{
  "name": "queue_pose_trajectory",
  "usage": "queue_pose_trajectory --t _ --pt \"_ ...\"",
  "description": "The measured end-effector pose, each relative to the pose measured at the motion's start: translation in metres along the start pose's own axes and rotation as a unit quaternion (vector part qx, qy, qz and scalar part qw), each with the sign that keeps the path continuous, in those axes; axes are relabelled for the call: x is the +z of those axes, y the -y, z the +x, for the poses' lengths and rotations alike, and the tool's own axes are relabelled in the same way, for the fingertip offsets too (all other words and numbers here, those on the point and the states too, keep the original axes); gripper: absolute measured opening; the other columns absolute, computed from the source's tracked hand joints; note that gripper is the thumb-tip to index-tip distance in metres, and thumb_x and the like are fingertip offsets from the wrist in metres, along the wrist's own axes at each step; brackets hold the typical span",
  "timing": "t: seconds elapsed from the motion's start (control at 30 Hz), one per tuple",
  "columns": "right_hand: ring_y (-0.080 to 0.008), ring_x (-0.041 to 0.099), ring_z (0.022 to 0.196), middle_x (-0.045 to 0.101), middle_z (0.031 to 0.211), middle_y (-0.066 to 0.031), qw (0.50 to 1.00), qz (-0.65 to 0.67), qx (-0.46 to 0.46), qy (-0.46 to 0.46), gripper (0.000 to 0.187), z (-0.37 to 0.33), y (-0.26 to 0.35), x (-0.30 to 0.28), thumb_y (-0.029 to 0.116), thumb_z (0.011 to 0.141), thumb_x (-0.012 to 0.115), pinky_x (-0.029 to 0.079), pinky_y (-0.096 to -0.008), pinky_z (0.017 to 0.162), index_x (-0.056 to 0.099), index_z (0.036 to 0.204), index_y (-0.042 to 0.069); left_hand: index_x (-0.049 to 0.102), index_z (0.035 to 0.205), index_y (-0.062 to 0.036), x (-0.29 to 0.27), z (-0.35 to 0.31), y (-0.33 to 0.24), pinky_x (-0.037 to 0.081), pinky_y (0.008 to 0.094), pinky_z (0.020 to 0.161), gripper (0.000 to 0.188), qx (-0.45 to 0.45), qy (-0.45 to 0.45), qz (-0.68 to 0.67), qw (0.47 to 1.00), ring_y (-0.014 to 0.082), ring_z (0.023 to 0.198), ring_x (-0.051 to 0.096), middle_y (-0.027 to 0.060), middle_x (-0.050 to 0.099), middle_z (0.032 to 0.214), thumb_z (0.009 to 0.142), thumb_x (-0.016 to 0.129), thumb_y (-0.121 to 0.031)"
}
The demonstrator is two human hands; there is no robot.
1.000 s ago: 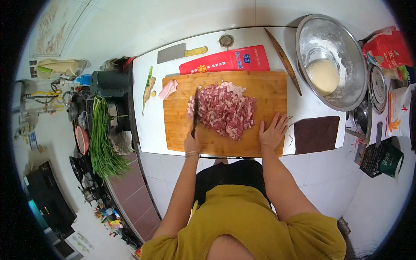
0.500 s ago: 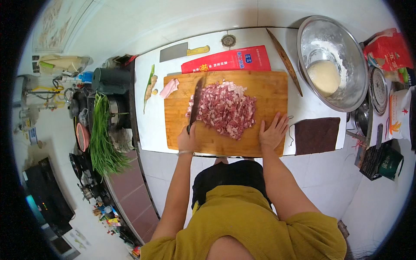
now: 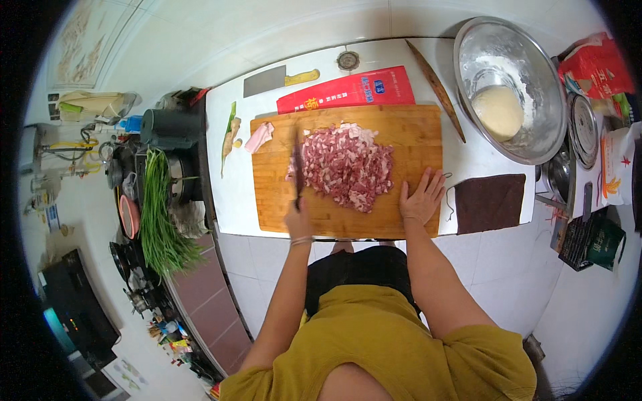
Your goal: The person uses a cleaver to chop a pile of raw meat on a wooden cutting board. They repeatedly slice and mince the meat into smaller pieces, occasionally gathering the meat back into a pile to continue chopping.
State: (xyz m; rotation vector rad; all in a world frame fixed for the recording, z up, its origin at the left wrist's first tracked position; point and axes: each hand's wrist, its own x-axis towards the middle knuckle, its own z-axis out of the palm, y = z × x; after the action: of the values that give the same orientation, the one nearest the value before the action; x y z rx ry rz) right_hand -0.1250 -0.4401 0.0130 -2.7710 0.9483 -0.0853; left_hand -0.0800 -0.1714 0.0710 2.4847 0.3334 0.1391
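My left hand [image 3: 298, 219] is closed round the handle of a dark kitchen knife [image 3: 298, 167]. Its blade, smeared by motion, points away from me at the left edge of a heap of chopped meat [image 3: 351, 167]. The meat, in small red and pale pieces, lies on a wooden cutting board [image 3: 328, 225]. On the right part of the board my right hand [image 3: 421, 198] rests flat with its fingers apart, holding nothing. A pale pink slab of meat or fat [image 3: 259, 137] sits at the board's far left corner.
Behind the board are a yellow-handled cleaver [image 3: 265, 82], a red package [image 3: 341, 93] and a tapered wooden stick [image 3: 436, 90]. Ginger and scallion [image 3: 231, 137] lie left. A steel bowl with dough [image 3: 498, 112] and a brown cloth [image 3: 489, 204] stand right; green stalks [image 3: 160, 217] lie far left.
My left hand has shifted slightly to the right and toward me, and the knife's tip has swung left. My right hand stays flat on the board.
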Motion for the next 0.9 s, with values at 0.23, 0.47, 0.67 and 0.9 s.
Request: queue_pose_trajectory --t 0.23,0.47,0.67,0.9 --pt "-0.0326 0.012 0.133 0.013 0.144 -0.0172 1.0 0.002 0.006 0.001 0.072 0.0 0.0 0.002 0.045 0.081 0.049 0.012 -0.0452 0.108 0.022 0.138 0.009 0.057 0.086 0.0034 -0.029 0.021 -0.001 0.044 0.0475 0.06 0.047 -0.046 0.099 0.059 0.992 0.0426 0.073 0.057 0.0273 0.059 0.076 0.087 0.047 -0.042" --pt "-0.033 0.015 0.132 0.014 0.143 -0.0176 1.0 0.011 -0.006 -0.005 0.073 0.002 0.0 0.003 0.045 0.08 0.049 0.014 -0.0457 0.107 0.021 0.138 0.01 0.058 0.085 0.0034 -0.008 0.017 0.032 0.043 0.0467 0.058 0.044 -0.027 0.063 0.154 0.986 0.0409 0.068 0.057 0.025 0.059 0.074 0.088 0.047 -0.039" --pt "-0.0335 0.016 0.132 0.014 0.144 -0.0173 1.0 -0.001 -0.001 -0.004 0.074 0.001 -0.005 0.006 0.046 0.08 0.049 0.015 -0.0468 0.106 0.02 0.139 0.011 0.05 0.062 -0.0013 -0.039 0.023 0.067 0.033 0.0282 0.039 0.053 -0.018 -0.01 -0.005 1.0 0.0162 0.04 0.044 0.0066 0.046 0.048 0.088 0.046 -0.047" --pt "-0.0331 0.016 0.132 0.014 0.144 -0.0172 1.0 0.0 0.001 -0.01 0.075 0.0 -0.003 0.006 0.046 0.08 0.05 0.015 -0.0464 0.106 0.02 0.138 0.01 0.043 0.067 -0.0095 -0.031 0.041 0.062 0.026 0.0305 0.032 0.053 -0.427 0.188 -0.28 0.839 0.0145 0.033 0.036 0.0034 0.038 0.046 0.086 0.038 -0.058"
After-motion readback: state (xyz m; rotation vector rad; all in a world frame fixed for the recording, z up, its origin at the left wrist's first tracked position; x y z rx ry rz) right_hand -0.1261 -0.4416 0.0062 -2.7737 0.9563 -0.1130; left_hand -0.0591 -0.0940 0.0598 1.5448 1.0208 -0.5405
